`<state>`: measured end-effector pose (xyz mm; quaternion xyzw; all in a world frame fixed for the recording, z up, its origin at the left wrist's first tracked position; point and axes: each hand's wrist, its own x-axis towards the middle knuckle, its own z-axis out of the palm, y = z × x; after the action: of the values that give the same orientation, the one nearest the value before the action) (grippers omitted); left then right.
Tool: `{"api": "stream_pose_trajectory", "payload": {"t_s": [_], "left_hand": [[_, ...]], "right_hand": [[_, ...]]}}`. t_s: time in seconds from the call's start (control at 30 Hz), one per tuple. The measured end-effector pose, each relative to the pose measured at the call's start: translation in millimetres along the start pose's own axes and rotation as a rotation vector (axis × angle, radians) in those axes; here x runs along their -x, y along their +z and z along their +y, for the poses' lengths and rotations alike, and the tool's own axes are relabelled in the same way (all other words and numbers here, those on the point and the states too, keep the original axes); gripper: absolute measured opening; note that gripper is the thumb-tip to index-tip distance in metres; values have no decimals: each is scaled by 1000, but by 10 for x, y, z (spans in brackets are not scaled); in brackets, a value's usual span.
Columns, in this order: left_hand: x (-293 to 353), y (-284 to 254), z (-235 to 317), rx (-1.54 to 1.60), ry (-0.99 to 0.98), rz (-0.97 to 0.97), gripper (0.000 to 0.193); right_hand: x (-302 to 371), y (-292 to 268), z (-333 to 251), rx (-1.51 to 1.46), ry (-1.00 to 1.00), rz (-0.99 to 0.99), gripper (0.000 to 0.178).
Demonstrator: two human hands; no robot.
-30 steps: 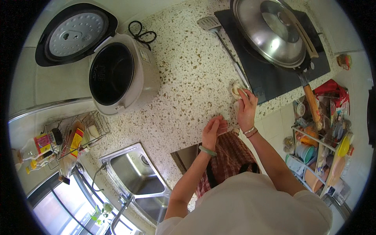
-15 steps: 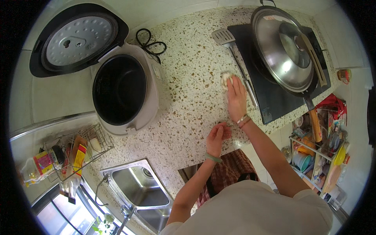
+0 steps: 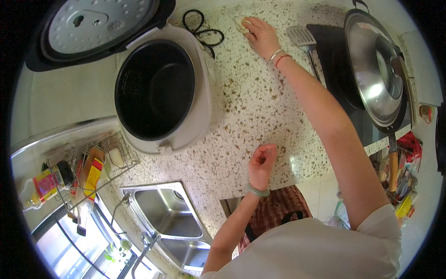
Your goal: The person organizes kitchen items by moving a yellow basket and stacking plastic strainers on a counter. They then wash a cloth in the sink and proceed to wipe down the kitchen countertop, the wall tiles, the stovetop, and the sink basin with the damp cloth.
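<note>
At the far part of the speckled countertop (image 3: 241,107), my right hand (image 3: 262,38) presses on a small crumpled whitish cloth (image 3: 241,23), its fingers closed over it and most of the cloth hidden beneath them. Nearer to me, my left hand (image 3: 262,165) hovers by the counter's front edge, fingers loosely curled in, with nothing visible in them. Right of my right hand lies a slotted metal spatula (image 3: 301,36), its handle partly behind my forearm. To the left stands a rice cooker (image 3: 203,107) with its lid (image 3: 104,28) raised and a dark inner pot (image 3: 153,93).
A lidded wok (image 3: 376,74) sits on the black cooktop (image 3: 332,60) at right. The cooker's black cord (image 3: 204,35) lies coiled behind it. A steel double sink (image 3: 169,214) is at lower left, below a wire rack (image 3: 100,167) with bottles. Crowded shelves (image 3: 404,186) stand at right.
My right hand has slid the cloth away from me and leftward, past the spatula head. My left hand stays near the front edge, still curled. The view has shifted a little.
</note>
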<state>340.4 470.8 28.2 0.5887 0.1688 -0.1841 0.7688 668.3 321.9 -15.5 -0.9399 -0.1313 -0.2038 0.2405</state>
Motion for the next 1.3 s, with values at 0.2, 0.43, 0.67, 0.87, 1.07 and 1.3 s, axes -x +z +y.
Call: {"api": "stream_pose_trajectory", "payload": {"t_s": [0.2, 0.43, 0.67, 0.87, 1.07, 1.3], "left_hand": [[24, 13, 89, 495, -190, -54, 53], [381, -46, 63, 546, -201, -53, 45], [1043, -323, -383, 478, -664, -316, 41], [1003, -453, -963, 865, -748, -436, 54], [931, -525, -1115, 963, -677, -541, 56], [894, -760, -1381, 1064, -485, -630, 45]], "right_hand": [[734, -196, -329, -304, -279, -145, 23], [2160, -1029, -927, -421, -235, -372, 25], [2420, -1548, -753, -413, 44, -69, 25], [2687, -1381, -703, -88, -28, -140, 37], [3337, -1408, -1372, -296, 5, -343, 28], [3807, -1576, -2034, -485, -27, -452, 29]]}}
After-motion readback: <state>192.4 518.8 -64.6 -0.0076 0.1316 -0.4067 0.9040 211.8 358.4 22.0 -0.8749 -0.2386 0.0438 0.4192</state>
